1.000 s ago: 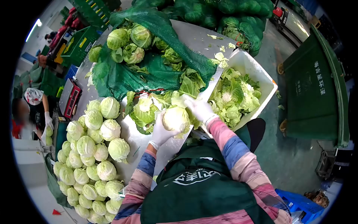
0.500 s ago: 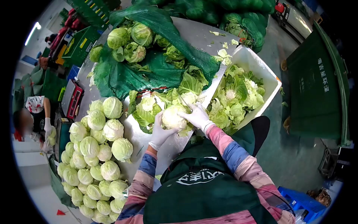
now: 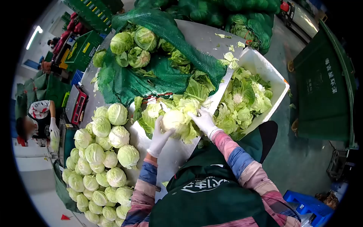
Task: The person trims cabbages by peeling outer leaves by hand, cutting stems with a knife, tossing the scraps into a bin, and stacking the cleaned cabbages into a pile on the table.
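Observation:
A pale, trimmed cabbage (image 3: 174, 121) is in front of me, above the metal table. My left hand (image 3: 159, 138) cups its left side, thumb and fingers curved around it. On the other side, my right hand (image 3: 204, 123) has its fingers closed at the loose outer leaves (image 3: 188, 109) beside the head. A small dark bit shows by the right fingertips, too small to make out. Both hands wear white gloves. More torn leaves lie under and behind the cabbage, next to a green mesh sack (image 3: 132, 85) with untrimmed cabbages (image 3: 145, 38) on it.
Left, a large pile of trimmed cabbages (image 3: 94, 153) covers the metal table (image 3: 191, 32). A white foam box (image 3: 278, 85) of leaves stands right. Beyond are a red scale (image 3: 78, 108), a green bin (image 3: 321, 83) and full mesh sacks (image 3: 251, 30). A co-worker (image 3: 41, 121) stands far left.
My right hand has shifted to the right side of the cabbage, and leaves there now hang away from the head. A thin blade-like shape near the right fingers no longer shows. The view has shifted slightly.

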`<action>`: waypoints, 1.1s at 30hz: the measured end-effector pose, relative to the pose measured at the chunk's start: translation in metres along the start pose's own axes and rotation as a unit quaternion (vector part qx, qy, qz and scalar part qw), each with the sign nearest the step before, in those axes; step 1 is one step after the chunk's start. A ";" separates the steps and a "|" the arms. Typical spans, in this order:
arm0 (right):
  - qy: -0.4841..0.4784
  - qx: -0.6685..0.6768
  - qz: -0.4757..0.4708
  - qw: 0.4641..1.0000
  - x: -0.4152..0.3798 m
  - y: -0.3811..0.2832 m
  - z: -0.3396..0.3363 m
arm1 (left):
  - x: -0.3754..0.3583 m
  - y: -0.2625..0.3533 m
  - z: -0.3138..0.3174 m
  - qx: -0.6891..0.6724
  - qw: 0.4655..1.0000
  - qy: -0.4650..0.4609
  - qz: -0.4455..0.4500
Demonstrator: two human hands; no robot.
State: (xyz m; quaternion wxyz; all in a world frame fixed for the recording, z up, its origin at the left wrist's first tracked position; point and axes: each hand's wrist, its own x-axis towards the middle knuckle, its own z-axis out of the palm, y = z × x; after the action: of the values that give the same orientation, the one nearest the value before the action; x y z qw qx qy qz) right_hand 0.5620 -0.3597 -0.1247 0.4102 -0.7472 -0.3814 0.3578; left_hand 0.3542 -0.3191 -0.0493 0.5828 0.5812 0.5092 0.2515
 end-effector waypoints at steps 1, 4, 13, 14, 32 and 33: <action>-0.023 0.055 0.007 0.998 0.000 -0.001 0.008 | 0.007 -0.011 0.007 -0.001 1.000 -0.001 -0.003; -0.028 0.022 0.047 0.998 -0.010 -0.019 0.008 | 0.036 -0.055 0.012 0.159 0.975 0.136 0.076; 0.152 -0.238 0.017 0.959 0.011 0.071 -0.102 | 0.016 -0.041 -0.029 -0.470 0.862 -0.016 -0.188; 0.179 -0.246 0.018 0.952 0.005 0.069 -0.122 | 0.012 -0.032 -0.021 -0.549 0.817 -0.054 -0.167; 0.071 -0.047 -0.266 0.960 -0.005 -0.067 -0.109 | -0.014 0.019 0.043 -0.470 0.869 -0.157 -0.011; 0.114 -0.171 -0.186 0.961 0.003 -0.047 -0.126 | -0.016 0.021 0.040 -0.469 0.869 -0.158 -0.005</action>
State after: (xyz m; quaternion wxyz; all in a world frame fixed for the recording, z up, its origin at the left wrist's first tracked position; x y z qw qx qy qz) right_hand 0.6570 -0.3828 -0.0329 0.3765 -0.7580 -0.5196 0.1170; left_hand 0.3905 -0.3461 -0.0326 0.8609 0.2683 0.2352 0.3628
